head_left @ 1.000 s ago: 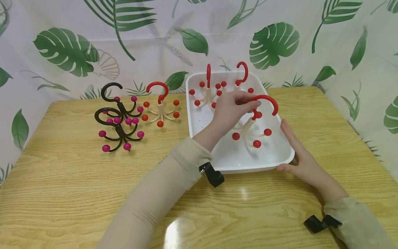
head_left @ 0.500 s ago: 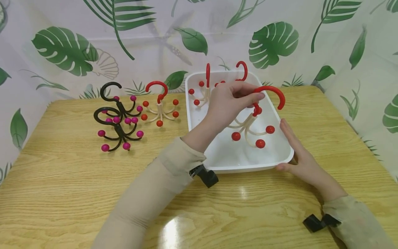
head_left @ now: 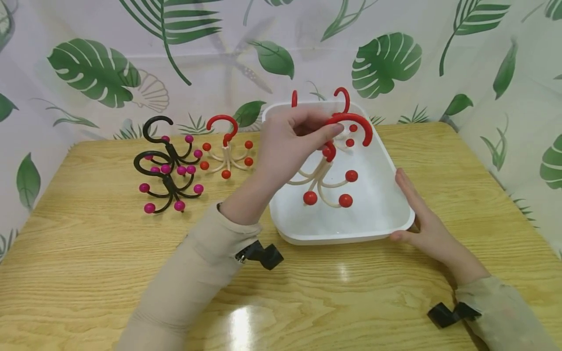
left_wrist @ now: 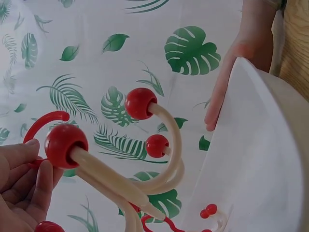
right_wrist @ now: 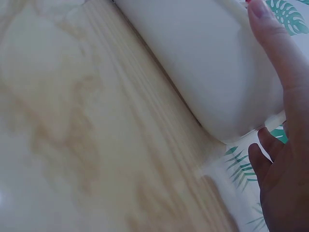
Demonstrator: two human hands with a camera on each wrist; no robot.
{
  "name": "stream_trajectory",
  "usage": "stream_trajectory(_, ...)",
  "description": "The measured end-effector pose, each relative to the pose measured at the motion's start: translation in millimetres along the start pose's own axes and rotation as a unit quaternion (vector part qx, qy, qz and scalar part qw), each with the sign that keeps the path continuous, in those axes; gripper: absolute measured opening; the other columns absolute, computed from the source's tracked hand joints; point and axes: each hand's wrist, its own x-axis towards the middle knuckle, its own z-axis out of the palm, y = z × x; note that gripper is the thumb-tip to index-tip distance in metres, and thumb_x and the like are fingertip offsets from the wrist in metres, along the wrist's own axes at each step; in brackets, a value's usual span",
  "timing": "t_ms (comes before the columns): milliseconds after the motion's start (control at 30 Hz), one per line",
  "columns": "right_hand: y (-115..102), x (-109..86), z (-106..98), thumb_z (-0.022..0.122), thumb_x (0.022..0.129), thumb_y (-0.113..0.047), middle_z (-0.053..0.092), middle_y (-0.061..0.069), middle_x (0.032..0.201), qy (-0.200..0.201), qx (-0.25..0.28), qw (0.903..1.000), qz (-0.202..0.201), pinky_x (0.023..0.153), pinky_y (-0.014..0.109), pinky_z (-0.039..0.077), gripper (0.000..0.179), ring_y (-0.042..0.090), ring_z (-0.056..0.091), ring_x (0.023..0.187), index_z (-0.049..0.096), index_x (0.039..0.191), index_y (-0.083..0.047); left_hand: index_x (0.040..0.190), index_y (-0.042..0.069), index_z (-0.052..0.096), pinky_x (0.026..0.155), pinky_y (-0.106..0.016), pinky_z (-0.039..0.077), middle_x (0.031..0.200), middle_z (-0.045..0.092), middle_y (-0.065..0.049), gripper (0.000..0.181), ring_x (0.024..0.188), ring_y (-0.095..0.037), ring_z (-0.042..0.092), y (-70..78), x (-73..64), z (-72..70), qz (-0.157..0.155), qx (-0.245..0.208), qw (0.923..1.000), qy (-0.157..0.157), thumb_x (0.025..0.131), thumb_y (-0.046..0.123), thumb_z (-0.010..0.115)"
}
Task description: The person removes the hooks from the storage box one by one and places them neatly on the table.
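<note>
A claw hanger with a red hook, beige arms and red ball tips is raised over the white tray. My left hand pinches its red hook between thumb and fingers; in the left wrist view its arms curve close to the camera. Two more red hangers stand in the tray, one with its hook showing behind my left hand, the other with its hook at the back right. At the tray's front right corner, my right hand touches the outer walls, fingers extended and thumb apart.
Left of the tray stands another red-tipped hanger. Further left, two black hangers with pink ball tips stand close together. The wooden table meets a leaf-printed cloth at the back and sides.
My left hand has carried the hanger up and then leftward over the tray, covering more of the hanger at the back left. The right hand and tray have hardly moved.
</note>
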Motion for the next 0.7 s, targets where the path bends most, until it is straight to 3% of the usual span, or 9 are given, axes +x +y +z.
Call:
stream_trajectory(233,0,-0.5,0,0.083,0.073,-0.013,-0.003,0.006,0.16,-0.004,0.012,0.9998,-0.013,0.106,0.011,0.018,0.111,0.018,-0.004,0.145,0.008,0.154,-0.013,0.098,0.002,0.072,0.072,-0.03,0.056,0.085,0.069,-0.005,0.018,0.072,-0.019,0.066,3.8,-10.8,-26.7,-0.006,0.018,0.9994,0.028,0.083,0.011,0.075)
stream_trajectory(400,0,0.0,-1,0.083,0.074,-0.013,-0.004,0.009,0.16,-0.006,0.01,0.9998,-0.016,0.106,0.011,0.018,0.11,0.018,-0.004,0.145,0.008,0.154,-0.013,0.097,0.001,0.072,0.071,-0.031,0.056,0.085,0.068,-0.009,0.018,0.072,-0.022,0.064,-3.2,-16.5,-43.3,-0.002,0.02,0.9982,0.056,0.083,0.011,0.075)
stream_trajectory(700,1,-0.2,-1,0.082,0.074,-0.017,-0.004,0.008,0.16,-0.007,0.016,0.9997,-0.019,0.107,0.012,0.015,0.109,0.02,-0.006,0.145,0.008,0.154,-0.012,0.097,0.002,0.072,0.068,-0.025,0.054,0.085,0.068,-0.009,0.02,0.076,-0.023,0.064,-9.4,-23.8,-74.9,-0.027,0.039,0.9937,0.101,0.084,0.016,0.075)
